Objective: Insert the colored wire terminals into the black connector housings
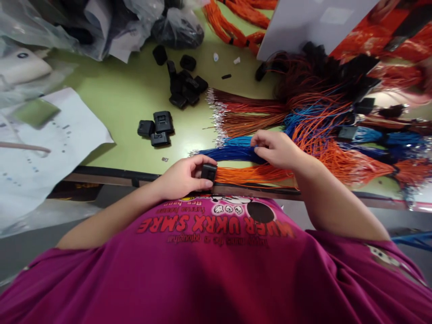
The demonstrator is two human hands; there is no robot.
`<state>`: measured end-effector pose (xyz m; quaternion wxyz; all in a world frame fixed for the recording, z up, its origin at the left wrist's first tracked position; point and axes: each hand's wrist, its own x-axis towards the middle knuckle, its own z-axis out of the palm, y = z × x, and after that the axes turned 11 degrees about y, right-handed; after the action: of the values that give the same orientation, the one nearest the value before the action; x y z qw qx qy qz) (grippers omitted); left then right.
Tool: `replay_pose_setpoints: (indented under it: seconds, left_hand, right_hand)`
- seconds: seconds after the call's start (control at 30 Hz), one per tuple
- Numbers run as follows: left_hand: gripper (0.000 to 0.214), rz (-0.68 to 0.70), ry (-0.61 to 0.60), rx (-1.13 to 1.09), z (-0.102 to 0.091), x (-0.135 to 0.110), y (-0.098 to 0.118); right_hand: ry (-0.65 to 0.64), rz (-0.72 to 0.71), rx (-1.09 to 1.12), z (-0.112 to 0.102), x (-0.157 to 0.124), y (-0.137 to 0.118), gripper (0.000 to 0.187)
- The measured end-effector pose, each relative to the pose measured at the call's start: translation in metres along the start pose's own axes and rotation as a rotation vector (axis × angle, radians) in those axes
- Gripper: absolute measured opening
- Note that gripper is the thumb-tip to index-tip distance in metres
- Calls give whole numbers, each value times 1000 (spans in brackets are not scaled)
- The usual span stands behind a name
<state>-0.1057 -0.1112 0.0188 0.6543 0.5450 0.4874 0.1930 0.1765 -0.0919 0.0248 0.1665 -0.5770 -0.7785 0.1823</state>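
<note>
Near the table's front edge, my left hand (pixel 184 177) grips a black connector housing (pixel 209 171) between thumb and fingers. Orange wires (pixel 243 175) lie to the right of the housing; whether any enter it is hidden. My right hand (pixel 278 147) rests over the dark blue wires (pixel 229 154) and the light blue wires (pixel 238 141), its fingers curled and pinched together. What they hold, if anything, is too small to tell. Beyond the blue wires are brown wires (pixel 253 123) and red wires (pixel 249 107), their silvery terminals (pixel 218 114) pointing left.
Loose black connector housings (pixel 162 121) sit left of the wires, with a larger pile (pixel 187 87) farther back. A creased paper sheet (pixel 50 148) and plastic bags (pixel 30 22) cover the left side. Tangled wire bundles (pixel 320 126) fill the right. A white panel (pixel 303 27) stands behind.
</note>
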Motion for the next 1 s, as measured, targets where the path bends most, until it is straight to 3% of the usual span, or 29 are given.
replay_pose_setpoints:
  seconds: [0.13, 0.17, 0.3, 0.43, 0.57, 0.63, 0.73, 0.8, 0.87, 1.0]
  left_hand:
    - [43, 18, 4, 35, 0, 0, 2]
    - [43, 20, 3, 47, 0, 0, 3]
    - [43, 56, -13, 99, 1, 1, 3]
    - [43, 46, -31, 98, 2, 2, 3]
    - [42, -24, -31, -21, 4, 3, 8]
    - [40, -20, -25, -97, 5, 6, 13]
    - [43, 68, 0, -189, 7, 14, 19]
    - [49, 123, -8, -257, 8, 20, 19]
    - [50, 138, -51, -346, 9, 24, 16]
    - [53, 87, -105, -501, 9, 27, 11]
  right_hand:
    - [-251, -105, 21, -7, -4, 5, 31]
    - [-260, -122, 39, -9, -5, 5, 30]
    - [63, -47, 108, -5, -8, 4, 32]
    - [116, -42, 136, 1, -5, 0, 26]
    - [271, -51, 202, -15, -2, -23, 21]
    - [182, -216, 232, -24, 1, -45, 23]
    - [-83, -519, 335, -28, 6, -75, 20]
    - [-182, -592, 420, -24, 9, -84, 18]
    - [-116, -477, 454, -17, 10, -82, 18]
    - [120, -116, 394, -2, 1, -65, 14]
